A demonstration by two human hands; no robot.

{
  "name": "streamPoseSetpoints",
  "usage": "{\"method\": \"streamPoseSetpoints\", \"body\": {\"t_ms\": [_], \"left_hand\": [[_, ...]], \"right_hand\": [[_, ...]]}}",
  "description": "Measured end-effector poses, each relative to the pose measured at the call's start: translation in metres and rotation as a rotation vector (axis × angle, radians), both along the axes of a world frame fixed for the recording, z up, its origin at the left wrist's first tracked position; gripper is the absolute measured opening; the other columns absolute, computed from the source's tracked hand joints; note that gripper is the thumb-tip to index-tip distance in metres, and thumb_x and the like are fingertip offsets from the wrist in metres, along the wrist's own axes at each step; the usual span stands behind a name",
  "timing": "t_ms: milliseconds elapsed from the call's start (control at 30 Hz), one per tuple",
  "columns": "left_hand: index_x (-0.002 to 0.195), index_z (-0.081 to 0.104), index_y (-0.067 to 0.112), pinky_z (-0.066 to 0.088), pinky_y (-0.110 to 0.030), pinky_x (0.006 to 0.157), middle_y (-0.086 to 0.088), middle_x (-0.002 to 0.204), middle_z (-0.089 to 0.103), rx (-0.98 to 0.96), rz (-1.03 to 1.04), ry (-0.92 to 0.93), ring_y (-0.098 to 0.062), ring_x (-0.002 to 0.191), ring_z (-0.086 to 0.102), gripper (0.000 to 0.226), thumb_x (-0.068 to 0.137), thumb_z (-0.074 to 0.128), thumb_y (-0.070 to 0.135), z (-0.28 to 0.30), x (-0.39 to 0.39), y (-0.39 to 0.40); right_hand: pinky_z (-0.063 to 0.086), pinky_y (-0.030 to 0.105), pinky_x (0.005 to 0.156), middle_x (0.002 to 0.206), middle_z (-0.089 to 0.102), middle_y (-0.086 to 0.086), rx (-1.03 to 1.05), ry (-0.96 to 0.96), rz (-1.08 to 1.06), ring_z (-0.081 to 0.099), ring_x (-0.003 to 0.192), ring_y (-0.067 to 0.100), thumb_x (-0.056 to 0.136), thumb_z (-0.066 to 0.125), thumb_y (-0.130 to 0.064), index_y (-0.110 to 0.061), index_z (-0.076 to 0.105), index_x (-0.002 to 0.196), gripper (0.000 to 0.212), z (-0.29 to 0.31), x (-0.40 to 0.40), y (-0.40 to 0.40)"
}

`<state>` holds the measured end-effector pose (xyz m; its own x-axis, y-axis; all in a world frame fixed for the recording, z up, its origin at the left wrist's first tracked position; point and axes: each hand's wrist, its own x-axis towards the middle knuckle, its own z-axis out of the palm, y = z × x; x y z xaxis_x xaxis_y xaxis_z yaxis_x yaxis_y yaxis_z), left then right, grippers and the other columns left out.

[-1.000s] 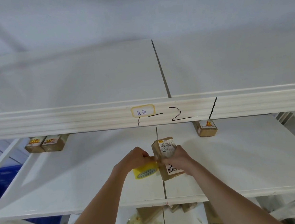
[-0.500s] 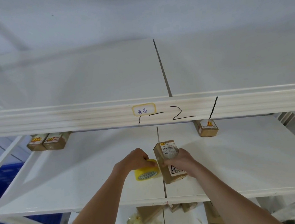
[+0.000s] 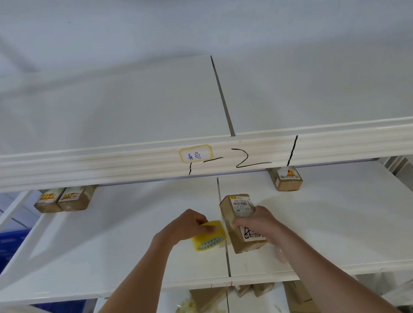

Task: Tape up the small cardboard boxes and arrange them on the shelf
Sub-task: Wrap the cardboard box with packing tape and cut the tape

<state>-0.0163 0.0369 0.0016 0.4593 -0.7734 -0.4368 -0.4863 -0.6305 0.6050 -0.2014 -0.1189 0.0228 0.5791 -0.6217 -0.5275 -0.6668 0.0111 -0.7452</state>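
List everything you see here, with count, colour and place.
Held box: 1, brown, white labels, above middle shelf, centre.
Tape roll: 1, yellow, left of held box.
Paired boxes: 2, brown, back left of middle shelf.
Single box: 1, brown, back right.
Middle shelf: 1, white.
Handwritten label: 1, yellow-edged, upper shelf rail.
Lower boxes: several, brown, shelf below.
Left hand: grips tape roll.
Right hand: holds box.

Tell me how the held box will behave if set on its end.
The box looks tall and narrow, so it may tip easily. One right hand holds it alone, so it is probably light. Its cardboard faces look flat, likely stiff.
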Motion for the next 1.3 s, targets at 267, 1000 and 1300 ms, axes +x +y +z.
{"method": "streamPoseSetpoints", "body": {"t_ms": [267, 1000, 1300], "left_hand": [[0.087, 0.073, 0.018, 0.043, -0.019, 0.065, 0.004, 0.08, 0.065, 0.095, -0.031, -0.096, -0.01, 0.076, 0.06, 0.039, 0.085, 0.072, 0.057, 0.004, 0.003, -0.002], [0.077, 0.072, 0.023, 0.042, -0.021, 0.063, 0.005, 0.076, 0.062, 0.015, 0.051, 0.033, -0.014, 0.077, 0.058, 0.038, 0.085, 0.069, 0.06, 0.009, -0.002, -0.012], [0.08, 0.077, 0.023, 0.047, -0.02, 0.059, 0.007, 0.075, 0.067, -0.013, 0.057, -0.026, -0.012, 0.074, 0.065, 0.041, 0.078, 0.074, 0.064, 0.008, -0.004, -0.014]], "right_hand": [[0.054, 0.022, 0.052, 0.083, 0.076, 0.001, 0.027, -0.004, 0.013, 0.074, 0.071, 0.013, 0.043, 0.089, -0.043, -0.022, 0.068, 0.094, 0.059, -0.001, 0.0, 0.004], [0.058, 0.035, 0.076, 0.11, 0.075, 0.015, 0.524, -0.354, 0.053, 0.073, 0.098, 0.027, 0.068, 0.08, -0.034, -0.005, 0.063, 0.127, 0.068, -0.015, -0.009, -0.001], [0.056, 0.036, 0.087, 0.115, 0.071, 0.005, 0.462, -0.289, 0.089, 0.065, 0.11, 0.023, 0.075, 0.074, -0.037, -0.019, 0.067, 0.126, 0.055, -0.01, -0.001, 0.001]]}}
